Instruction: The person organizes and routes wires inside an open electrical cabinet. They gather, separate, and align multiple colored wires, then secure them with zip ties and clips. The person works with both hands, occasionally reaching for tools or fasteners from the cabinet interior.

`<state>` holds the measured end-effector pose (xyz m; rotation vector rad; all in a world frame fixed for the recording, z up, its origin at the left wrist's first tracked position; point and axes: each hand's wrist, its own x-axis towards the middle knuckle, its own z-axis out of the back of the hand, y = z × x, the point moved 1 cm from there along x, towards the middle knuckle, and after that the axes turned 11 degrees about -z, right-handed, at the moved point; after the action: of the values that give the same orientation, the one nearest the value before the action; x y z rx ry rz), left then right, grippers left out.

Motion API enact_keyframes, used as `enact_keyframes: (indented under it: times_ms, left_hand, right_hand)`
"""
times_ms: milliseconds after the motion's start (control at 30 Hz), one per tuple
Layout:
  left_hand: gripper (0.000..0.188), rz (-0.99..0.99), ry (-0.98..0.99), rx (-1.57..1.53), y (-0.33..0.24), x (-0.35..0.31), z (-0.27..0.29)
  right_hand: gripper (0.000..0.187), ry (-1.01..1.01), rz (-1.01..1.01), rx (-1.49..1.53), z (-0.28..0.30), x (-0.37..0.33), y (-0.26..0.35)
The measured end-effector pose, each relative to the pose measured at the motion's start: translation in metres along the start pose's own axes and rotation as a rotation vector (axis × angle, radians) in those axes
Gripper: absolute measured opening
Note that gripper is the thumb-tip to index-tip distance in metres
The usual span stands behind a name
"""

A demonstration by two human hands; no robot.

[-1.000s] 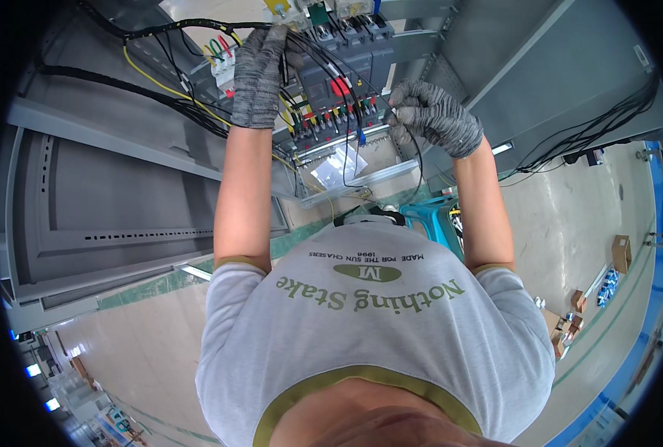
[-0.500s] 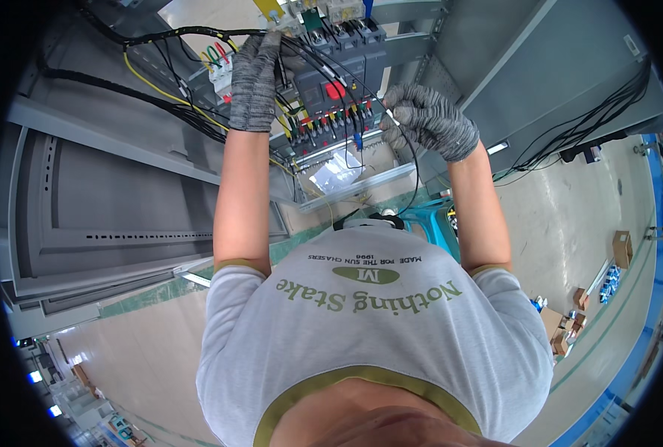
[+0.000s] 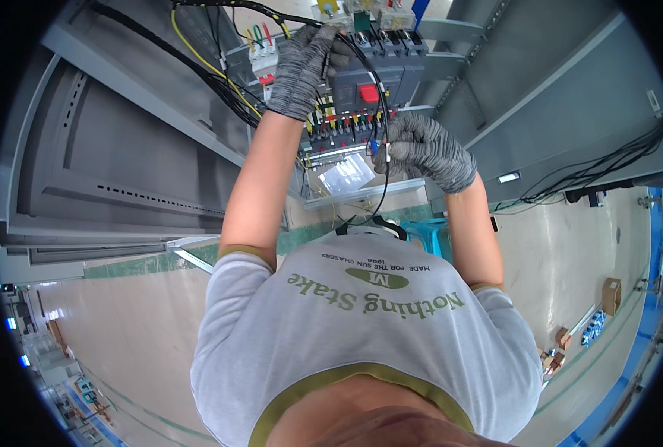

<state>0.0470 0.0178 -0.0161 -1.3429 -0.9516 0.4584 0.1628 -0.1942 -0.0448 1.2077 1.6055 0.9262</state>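
Both my hands wear grey knitted gloves. At the upper middle, my left hand (image 3: 304, 68) is closed around a bundle of black wires (image 3: 352, 46) beside the circuit breaker. Lower and to the right, my right hand (image 3: 427, 151) pinches black wire (image 3: 386, 179) near a white sleeve on it. From there the wire hangs in a curve toward my waist. Between the hands sits the dark grey circuit breaker (image 3: 402, 83) with a red part (image 3: 368, 93) on its front. Below it runs a row of terminals (image 3: 340, 130) with coloured wires, partly hidden by my fingers and the black wires.
A grey metal cabinet surrounds the parts, with a panel (image 3: 130, 171) on the left and a door (image 3: 570, 104) on the right carrying loose black wires (image 3: 607, 160). A clear plastic bag (image 3: 346, 175) lies below the terminals. A turquoise stool (image 3: 430, 237) stands near my waist.
My right hand has moved down and slightly left with the wire, which now lies closer to the bundle. The view has shifted, so the cabinet sits further right.
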Motion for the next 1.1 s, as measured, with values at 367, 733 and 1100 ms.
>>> enact_keyframes:
  times_ms: [367,733,1100]
  left_hand:
    - [0.030,0.068,0.023,-0.181,-0.017,-0.015,-0.003]
    - [0.031,-0.013,0.101,-0.155,-0.015,-0.023,0.008]
    - [0.027,0.026,0.068,-0.144,-0.015,-0.029,0.011]
  right_hand:
    - [0.019,-0.461,0.289,-0.878,-0.045,0.030,0.013]
    - [0.017,-0.663,0.539,-0.703,-0.014,0.068,0.056]
    - [0.018,-0.422,0.181,-0.739,-0.008,0.075,0.068]
